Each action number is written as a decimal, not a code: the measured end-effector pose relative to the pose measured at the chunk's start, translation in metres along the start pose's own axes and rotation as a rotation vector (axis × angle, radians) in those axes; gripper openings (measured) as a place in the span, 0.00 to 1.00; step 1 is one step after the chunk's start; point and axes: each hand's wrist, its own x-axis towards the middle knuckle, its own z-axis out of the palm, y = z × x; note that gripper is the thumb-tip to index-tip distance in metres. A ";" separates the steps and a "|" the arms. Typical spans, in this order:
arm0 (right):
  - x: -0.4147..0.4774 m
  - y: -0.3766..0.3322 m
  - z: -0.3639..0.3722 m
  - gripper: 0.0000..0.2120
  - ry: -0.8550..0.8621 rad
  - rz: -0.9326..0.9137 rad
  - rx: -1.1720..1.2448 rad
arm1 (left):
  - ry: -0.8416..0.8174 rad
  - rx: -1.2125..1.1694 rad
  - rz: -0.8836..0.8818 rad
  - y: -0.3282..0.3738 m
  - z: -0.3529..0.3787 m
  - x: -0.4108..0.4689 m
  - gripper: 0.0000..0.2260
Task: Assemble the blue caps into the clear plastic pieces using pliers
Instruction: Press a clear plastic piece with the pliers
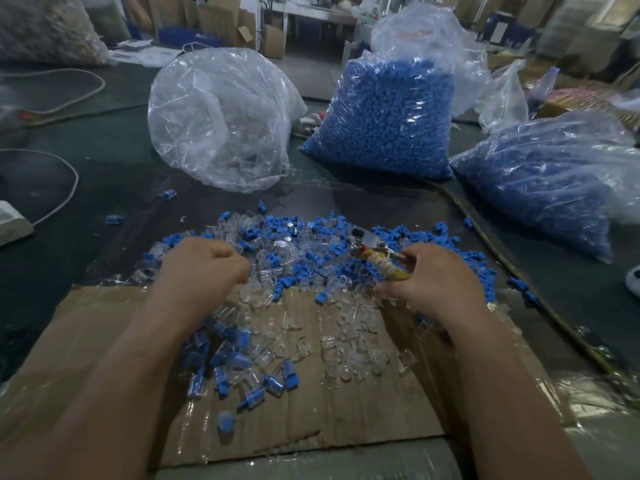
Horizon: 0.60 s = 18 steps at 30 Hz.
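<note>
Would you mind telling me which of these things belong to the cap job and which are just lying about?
For the job: pliers in the right hand; loose blue caps; clear pieces; bag of blue caps; bag of clear pieces.
Lying about: white cable; power strip; boxes behind.

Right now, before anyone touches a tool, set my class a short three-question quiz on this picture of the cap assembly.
1. True or false: the right hand grips the pliers.
2. Choose one. Seen from the person, the upright bag of blue caps stands: A) left of the big clear bag; B) right of it; C) on top of it.
3. Fill the gap: the loose clear pieces nearest the person lie on a sheet of ____.

Key: 1 true; 2 B; 3 cardboard.
</note>
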 end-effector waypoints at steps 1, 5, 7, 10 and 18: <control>0.001 0.001 0.000 0.24 -0.006 0.014 -0.005 | 0.062 0.009 0.001 0.003 0.004 0.000 0.09; 0.002 0.003 0.002 0.28 -0.026 0.056 -0.013 | 0.052 0.239 0.132 0.009 0.019 -0.006 0.06; 0.002 0.003 0.003 0.29 -0.035 0.065 -0.019 | 0.033 0.382 0.159 0.005 0.026 -0.005 0.08; 0.002 0.003 0.002 0.30 -0.054 0.078 -0.039 | 0.006 0.605 0.157 0.001 0.034 -0.002 0.13; 0.000 0.004 0.001 0.33 -0.149 0.062 -0.114 | -0.017 0.680 0.195 0.002 0.037 -0.006 0.10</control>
